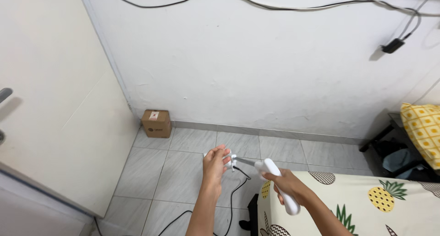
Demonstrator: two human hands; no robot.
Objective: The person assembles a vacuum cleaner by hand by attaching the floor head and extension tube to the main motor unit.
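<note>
grey tiled floor (183,172) takes up the lower middle of the frame, with a small cardboard box (156,123) sitting on it up in the corner at centre left. a black cable (231,204) trails across the tiles at the bottom, and a bed with a pineapple-print sheet (366,204) fills the lower right

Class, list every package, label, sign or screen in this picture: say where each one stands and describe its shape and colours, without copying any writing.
Cardboard box: on the tiled floor in the corner against the white wall; small, cube-like, brown.
Label: on the box's top face; small pale rectangle with a reddish mark.
No signs or screens are visible.
</note>
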